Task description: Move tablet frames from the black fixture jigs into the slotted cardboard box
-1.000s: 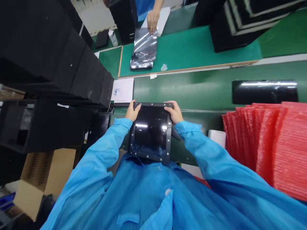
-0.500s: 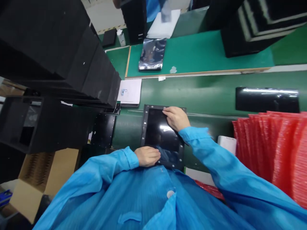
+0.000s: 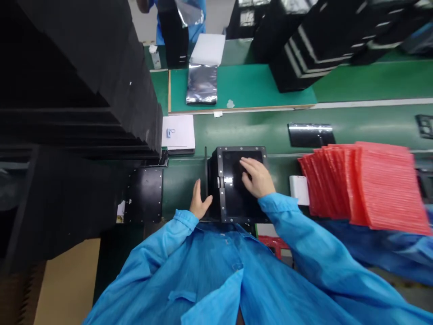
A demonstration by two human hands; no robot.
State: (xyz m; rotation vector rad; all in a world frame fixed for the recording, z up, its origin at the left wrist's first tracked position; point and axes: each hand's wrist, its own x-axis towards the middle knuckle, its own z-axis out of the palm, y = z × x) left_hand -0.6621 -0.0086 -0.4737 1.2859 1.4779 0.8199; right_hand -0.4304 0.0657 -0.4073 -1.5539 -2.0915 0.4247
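In front of my body stands a black box-like stack topped by a dark glossy panel [image 3: 235, 201] with a screw-studded frame. My right hand [image 3: 259, 178] rests on the panel's glossy face, fingers stretched out and thumb apart. Left of the stack a thin black plate [image 3: 206, 169] stands on edge, seen almost side-on. My left hand [image 3: 200, 203] is beside this plate, fingers straight and thumb spread towards the stack. Whether the left palm touches the plate is hard to see.
Tall black stacks [image 3: 111, 81] wall off the left side. A black screw-edged plate [image 3: 144, 194] lies left of my hands. Red bubble-wrap bags [image 3: 389, 185] and a white box [image 3: 299, 189] stand at right. White paper [image 3: 179, 131] and a glossy black sheet [image 3: 311, 134] lie farther back.
My left hand has left the panel's lower edge for its left side and opened. My right fingers have spread flatter. A thin plate now stands upright beside the stack. The view has shifted.
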